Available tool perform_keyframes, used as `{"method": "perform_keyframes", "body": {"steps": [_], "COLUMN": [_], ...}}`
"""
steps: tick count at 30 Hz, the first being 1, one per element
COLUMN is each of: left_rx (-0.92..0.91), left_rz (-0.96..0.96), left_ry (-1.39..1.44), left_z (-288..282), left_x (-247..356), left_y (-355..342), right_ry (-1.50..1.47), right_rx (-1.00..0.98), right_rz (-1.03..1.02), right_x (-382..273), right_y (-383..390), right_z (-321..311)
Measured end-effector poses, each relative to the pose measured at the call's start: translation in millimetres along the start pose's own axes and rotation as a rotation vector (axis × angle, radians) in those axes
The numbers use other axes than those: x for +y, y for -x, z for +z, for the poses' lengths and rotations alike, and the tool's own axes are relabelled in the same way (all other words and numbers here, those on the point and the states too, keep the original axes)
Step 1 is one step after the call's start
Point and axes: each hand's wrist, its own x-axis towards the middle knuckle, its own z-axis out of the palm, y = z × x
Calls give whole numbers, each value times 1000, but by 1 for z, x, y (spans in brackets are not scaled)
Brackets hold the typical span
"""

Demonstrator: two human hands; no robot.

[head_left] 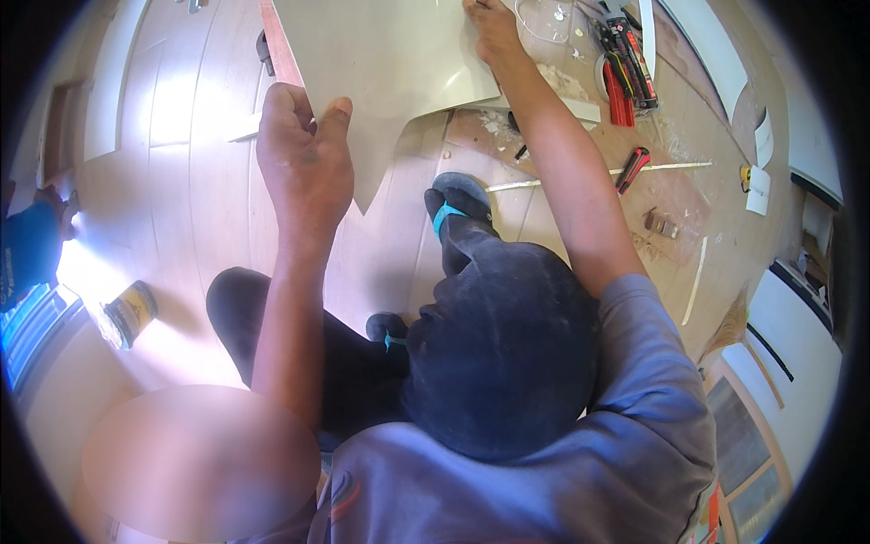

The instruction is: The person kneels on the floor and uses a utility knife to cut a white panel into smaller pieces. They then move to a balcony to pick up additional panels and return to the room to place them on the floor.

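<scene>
A thin, pale glossy sheet [390, 54] hangs in front of me, with a pointed lower corner and a stepped cut along its bottom edge. My left hand [308, 150] grips its left edge, thumb on the near face and fingers curled behind. At the sheet's upper right edge my right hand [494, 32] is closed on it, fingers partly cut off by the top of the picture. A pinkish-red strip [283, 50] shows along the sheet's left side; whether it belongs to the sheet I cannot tell.
Right of my arm lie a red utility knife [633, 170], a small wooden block tool [662, 222], a long thin strip [671, 167] and a cluster of hand tools [625, 68]. At left stand a can [130, 315] and another person [32, 240]. My sandalled foot [460, 201] is below the sheet.
</scene>
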Motion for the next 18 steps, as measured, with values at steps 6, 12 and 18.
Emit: {"method": "perform_keyframes", "body": {"steps": [6, 12, 18], "left_rx": [32, 59, 13], "left_rz": [88, 29, 130], "left_ry": [76, 91, 1], "left_z": [12, -12, -3], "left_x": [28, 23, 39], "left_y": [8, 12, 28], "right_ry": [-41, -145, 113], "right_rx": [3, -25, 78], "right_rz": [74, -4, -165], "right_x": [-4, -9, -26], "right_y": [6, 9, 25], "right_z": [14, 18, 26]}}
